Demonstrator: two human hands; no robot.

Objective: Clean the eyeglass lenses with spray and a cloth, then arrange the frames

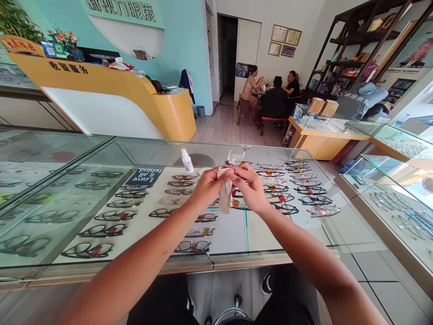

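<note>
Above the glass counter, my left hand [214,181] pinches a pale cloth [225,201] that hangs down between my hands. My right hand [249,184] is closed right beside it, its fingers on a pair of clear eyeglasses [237,155]. One rounded lens of the eyeglasses sticks up past my fingertips; the rest is hidden by my hands and the cloth. A white spray bottle [187,161] stands on the glass to the left of my hands.
Under the glass of the display counter [230,259] lie rows of eyeglass frames [130,195] and a dark printed card [142,177]. Farther back are a yellow reception desk [179,113] and several people seated round a table. More glass cases [394,180] run along the right.
</note>
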